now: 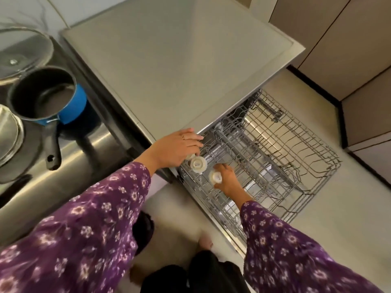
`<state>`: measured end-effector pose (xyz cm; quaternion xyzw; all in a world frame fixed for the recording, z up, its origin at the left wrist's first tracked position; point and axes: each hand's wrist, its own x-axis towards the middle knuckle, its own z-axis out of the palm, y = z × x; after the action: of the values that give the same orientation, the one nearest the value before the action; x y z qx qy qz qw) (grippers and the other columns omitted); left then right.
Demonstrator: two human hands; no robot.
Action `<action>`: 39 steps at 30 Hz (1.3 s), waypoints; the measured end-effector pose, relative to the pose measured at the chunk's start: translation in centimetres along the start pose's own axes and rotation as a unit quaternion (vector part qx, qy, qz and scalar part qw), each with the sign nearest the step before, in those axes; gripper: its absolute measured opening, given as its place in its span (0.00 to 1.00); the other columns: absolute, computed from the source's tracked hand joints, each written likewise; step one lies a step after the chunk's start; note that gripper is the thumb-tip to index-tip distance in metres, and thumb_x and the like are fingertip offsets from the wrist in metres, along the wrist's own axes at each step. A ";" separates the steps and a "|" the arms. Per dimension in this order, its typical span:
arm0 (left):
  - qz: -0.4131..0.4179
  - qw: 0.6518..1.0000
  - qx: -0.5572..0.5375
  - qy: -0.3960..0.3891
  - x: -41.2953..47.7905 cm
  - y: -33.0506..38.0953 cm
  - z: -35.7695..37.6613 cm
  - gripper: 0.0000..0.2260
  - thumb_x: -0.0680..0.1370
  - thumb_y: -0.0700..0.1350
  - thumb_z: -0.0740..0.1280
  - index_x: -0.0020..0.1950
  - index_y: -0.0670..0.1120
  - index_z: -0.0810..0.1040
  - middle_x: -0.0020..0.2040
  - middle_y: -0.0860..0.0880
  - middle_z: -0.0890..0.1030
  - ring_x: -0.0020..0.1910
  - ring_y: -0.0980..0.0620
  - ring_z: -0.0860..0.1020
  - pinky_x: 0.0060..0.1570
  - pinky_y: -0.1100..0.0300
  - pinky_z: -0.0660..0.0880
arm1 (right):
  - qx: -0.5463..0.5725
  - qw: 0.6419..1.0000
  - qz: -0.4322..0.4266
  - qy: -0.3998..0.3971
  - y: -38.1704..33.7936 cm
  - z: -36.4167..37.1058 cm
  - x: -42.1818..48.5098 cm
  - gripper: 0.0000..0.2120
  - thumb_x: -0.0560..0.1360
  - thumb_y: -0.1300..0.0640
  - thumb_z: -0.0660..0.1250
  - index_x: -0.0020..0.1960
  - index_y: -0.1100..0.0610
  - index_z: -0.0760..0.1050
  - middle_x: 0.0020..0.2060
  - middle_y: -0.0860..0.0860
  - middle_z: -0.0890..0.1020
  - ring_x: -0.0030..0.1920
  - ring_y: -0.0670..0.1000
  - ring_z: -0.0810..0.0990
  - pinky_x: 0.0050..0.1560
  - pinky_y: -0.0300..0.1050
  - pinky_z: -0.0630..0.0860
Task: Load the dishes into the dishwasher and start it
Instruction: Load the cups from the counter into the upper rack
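The dishwasher's upper wire rack (pixel 275 149) is pulled out below the grey countertop (pixel 169 60). My left hand (pixel 177 148) reaches over the rack's near left corner and holds a small white cup (pixel 198 164) upside down, its base facing up. My right hand (pixel 227 179) grips a second white cup (pixel 215 177), also upside down, just to the right of the first, low in the rack. Apart from the two cups, the rack looks bare.
A steel sink (pixel 63 157) on the left holds a blue saucepan (pixel 48 98) with a black handle, a glass lid (pixel 23 51) and a steel dish (pixel 8 134). Beige cabinets (pixel 338 49) stand at the right. My feet are on the pale floor (pixel 338 208) below.
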<state>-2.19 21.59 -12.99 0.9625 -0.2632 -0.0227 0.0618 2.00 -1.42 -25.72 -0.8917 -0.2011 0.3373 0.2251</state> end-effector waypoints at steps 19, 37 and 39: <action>0.003 0.996 -0.083 0.020 -0.1 -1.3 0.8 0.11 0.74 0.35 0.61 0.49 0.47 0.81 0.57 0.52 0.81 0.71 0.52 0.68 0.75 0.58 0.48 | -0.112 0.990 -0.019 -0.080 -0.3 3.8 4.0 0.37 0.69 0.66 0.72 0.72 0.53 0.58 0.69 0.55 0.64 0.72 0.58 0.62 0.69 0.56 0.66; -0.172 0.940 -0.283 0.086 -4.6 4.7 -3.8 0.08 0.77 0.41 0.65 0.46 0.39 0.81 0.43 0.43 0.82 0.45 0.43 0.79 0.52 0.52 0.72 | 0.023 0.997 -0.079 0.003 -12.6 4.0 -11.8 0.06 0.73 0.59 0.70 0.42 0.54 0.74 0.37 0.52 0.81 0.39 0.50 0.79 0.41 0.35 0.71; -0.198 0.916 -0.314 0.154 -8.7 6.2 -4.6 0.06 0.77 0.38 0.67 0.48 0.37 0.81 0.44 0.40 0.82 0.45 0.41 0.78 0.49 0.54 0.71 | 0.006 0.994 -0.093 -0.053 -15.3 6.1 -13.1 0.05 0.73 0.62 0.70 0.41 0.58 0.74 0.35 0.53 0.80 0.36 0.49 0.78 0.38 0.32 0.71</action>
<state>-12.44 21.21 -7.56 0.9174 -0.0336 0.0324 0.3952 -14.42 6.05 -14.94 -0.8488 -0.2924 0.3628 0.2498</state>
